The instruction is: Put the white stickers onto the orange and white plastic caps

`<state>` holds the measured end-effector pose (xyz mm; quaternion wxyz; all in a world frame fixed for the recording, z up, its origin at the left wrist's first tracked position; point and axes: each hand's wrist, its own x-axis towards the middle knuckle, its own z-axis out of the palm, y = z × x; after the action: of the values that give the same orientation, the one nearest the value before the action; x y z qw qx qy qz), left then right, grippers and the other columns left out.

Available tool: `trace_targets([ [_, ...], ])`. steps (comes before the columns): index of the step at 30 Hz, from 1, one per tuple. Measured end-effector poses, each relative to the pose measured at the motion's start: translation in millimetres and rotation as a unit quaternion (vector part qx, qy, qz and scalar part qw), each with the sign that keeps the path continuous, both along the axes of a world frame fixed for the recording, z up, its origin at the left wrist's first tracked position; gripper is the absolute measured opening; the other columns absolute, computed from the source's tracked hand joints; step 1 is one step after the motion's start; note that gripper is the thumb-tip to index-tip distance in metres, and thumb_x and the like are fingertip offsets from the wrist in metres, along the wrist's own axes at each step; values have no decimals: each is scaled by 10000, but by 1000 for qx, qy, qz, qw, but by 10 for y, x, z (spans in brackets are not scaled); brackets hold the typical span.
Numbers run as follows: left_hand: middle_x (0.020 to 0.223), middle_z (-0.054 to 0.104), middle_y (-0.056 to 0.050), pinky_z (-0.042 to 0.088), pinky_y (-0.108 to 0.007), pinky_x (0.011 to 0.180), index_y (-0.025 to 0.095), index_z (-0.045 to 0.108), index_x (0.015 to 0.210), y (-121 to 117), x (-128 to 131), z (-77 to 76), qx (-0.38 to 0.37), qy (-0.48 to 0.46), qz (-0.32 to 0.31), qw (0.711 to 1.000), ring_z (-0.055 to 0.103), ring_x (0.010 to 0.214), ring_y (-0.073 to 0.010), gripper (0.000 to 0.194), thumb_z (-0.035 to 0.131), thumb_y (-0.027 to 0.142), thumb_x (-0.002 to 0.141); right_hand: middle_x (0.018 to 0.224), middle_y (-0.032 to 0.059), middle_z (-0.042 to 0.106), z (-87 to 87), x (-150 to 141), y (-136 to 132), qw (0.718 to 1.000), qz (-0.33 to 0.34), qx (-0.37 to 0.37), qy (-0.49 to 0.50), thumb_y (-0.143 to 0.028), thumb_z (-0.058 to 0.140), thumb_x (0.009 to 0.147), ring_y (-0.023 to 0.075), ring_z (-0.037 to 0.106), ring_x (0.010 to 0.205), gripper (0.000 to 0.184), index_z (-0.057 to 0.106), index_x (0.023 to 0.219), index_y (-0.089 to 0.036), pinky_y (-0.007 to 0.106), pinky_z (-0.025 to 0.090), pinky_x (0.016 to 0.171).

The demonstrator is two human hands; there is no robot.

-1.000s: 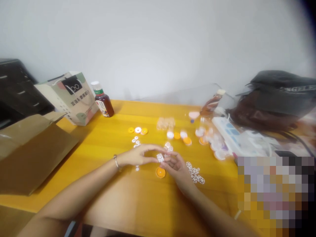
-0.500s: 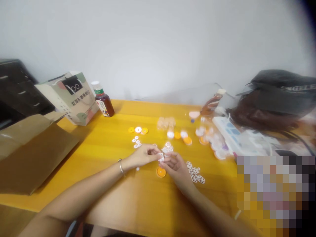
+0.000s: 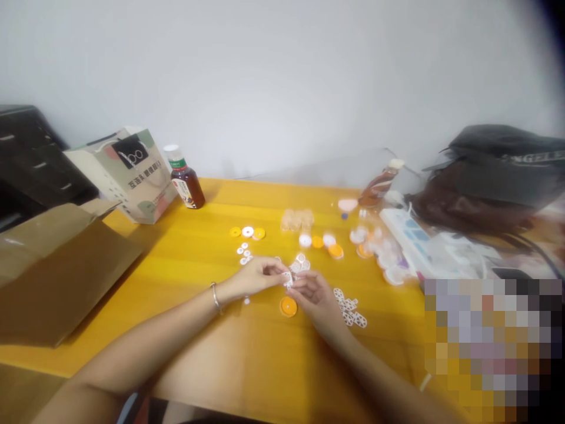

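Note:
Between the fingertips of both my hands is a small white perforated plastic piece [image 3: 288, 279]. My left hand [image 3: 261, 277] pinches it from the left, and my right hand [image 3: 314, 297] grips it from the right. Just below them lies an orange disc [image 3: 288, 306] with a pale centre. Several similar white perforated pieces [image 3: 301, 263] are right behind my fingers, partly hidden. Another cluster of white perforated pieces [image 3: 351, 307] lies right of my right hand. Small white round pieces [image 3: 244, 252] are spread beyond my left hand.
Yellow and white discs [image 3: 248, 232] sit farther back, with orange and white discs [image 3: 335, 251] to the right. A brown bottle [image 3: 188, 184], a paper bag [image 3: 132, 176] and a cardboard box [image 3: 66, 277] stand left. On the right are a power strip [image 3: 408, 238] and a dark bag [image 3: 489, 182].
The white piece has turned slightly between my fingertips. Otherwise both hands stay in nearly the same place, and the things on the table have not moved.

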<state>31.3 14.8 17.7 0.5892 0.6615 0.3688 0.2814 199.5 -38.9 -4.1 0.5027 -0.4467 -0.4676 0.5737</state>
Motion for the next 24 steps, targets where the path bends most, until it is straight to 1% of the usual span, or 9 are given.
trace_targets([
  [5,765,642,-37,445,-215,669,115,635,823,-61,60,-37,10,0,51,999,575,688,-108,207,626,307,746,728,-16,631,-1,-17,2,1000,1,3,-5,-301,710,656,155,610,734,336,471,885,-244,334,488,762],
  [9,762,646,-45,447,-221,671,108,626,810,-56,68,-29,25,2,64,998,577,688,-114,195,619,294,752,809,5,612,28,2,-13,999,4,32,-36,-304,645,715,161,595,793,254,473,894,-245,329,473,774],
  [11,785,646,-47,451,-229,695,112,618,826,-23,44,-7,40,3,64,997,581,710,-118,193,612,293,760,873,24,588,41,37,-29,991,18,78,-107,-305,645,700,174,573,816,285,485,929,-245,332,469,749],
  [13,800,643,-47,454,-233,702,115,611,838,13,6,23,63,7,63,996,579,720,-117,191,600,293,771,901,40,565,39,78,-44,965,60,140,-212,-289,705,611,197,544,825,405,498,955,-238,339,456,728],
  [15,804,640,-46,455,-236,705,119,609,848,34,-32,54,94,19,52,994,572,721,-114,181,594,284,776,886,44,557,19,109,-49,930,100,189,-300,-252,736,543,214,523,825,451,508,931,-227,347,438,723],
  [17,803,639,-43,455,-237,712,124,612,859,30,-59,87,128,39,25,991,567,723,-113,165,589,267,779,842,36,556,-16,120,-36,908,112,208,-345,-221,703,577,211,517,797,353,504,869,-226,342,429,709],
  [20,832,643,-42,455,-237,727,138,619,888,-13,-66,131,165,72,-37,983,576,749,-118,156,566,253,795,764,16,544,-74,114,12,901,93,210,-367,-198,634,658,190,508,732,207,493,805,-233,318,421,665],
  [22,861,645,-45,458,-238,736,146,620,909,-44,-56,148,180,87,-67,978,586,771,-124,169,545,261,811,735,8,528,-105,107,48,902,76,214,-368,-208,625,677,183,502,708,174,490,784,-231,308,415,643],
  [24,882,647,-47,458,-240,743,152,617,928,-65,-45,148,195,100,-80,972,594,788,-129,179,529,267,822,730,7,519,-128,103,76,902,67,219,-367,-230,629,685,183,500,701,163,493,777,-230,305,410,632],
])
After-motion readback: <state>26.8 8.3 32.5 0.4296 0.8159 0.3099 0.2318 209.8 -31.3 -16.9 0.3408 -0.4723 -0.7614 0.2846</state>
